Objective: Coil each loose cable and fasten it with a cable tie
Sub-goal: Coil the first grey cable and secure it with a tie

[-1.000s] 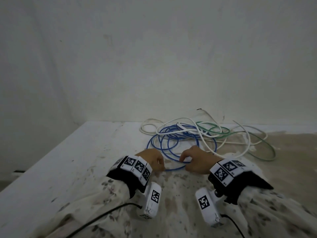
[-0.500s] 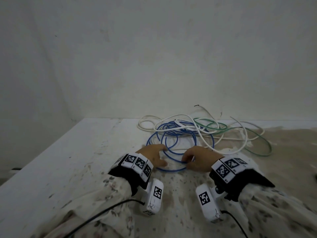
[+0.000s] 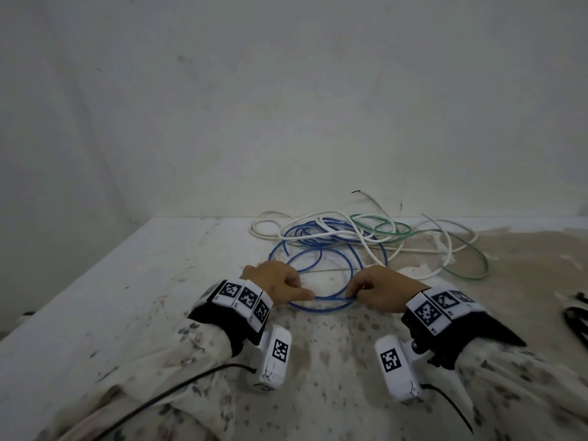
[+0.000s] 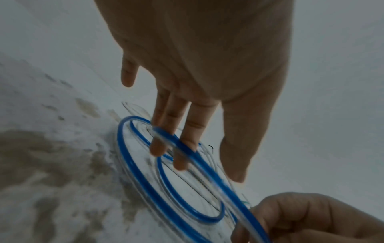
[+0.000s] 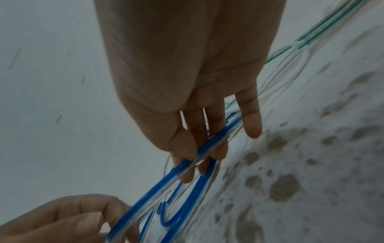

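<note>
Left hand (image 3: 276, 285) and right hand (image 3: 378, 292) apart, each pinching near arc of blue cable (image 3: 331, 302), likely gathering loops into one coil. Cable on table (image 3: 111, 297), far loops tangled under white cable (image 3: 366, 246) and green cable (image 3: 471, 259).

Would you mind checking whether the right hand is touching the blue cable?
Touching. The right wrist view shows the right hand with its thumb and fingers closed on the blue cable; the head view agrees.
</note>
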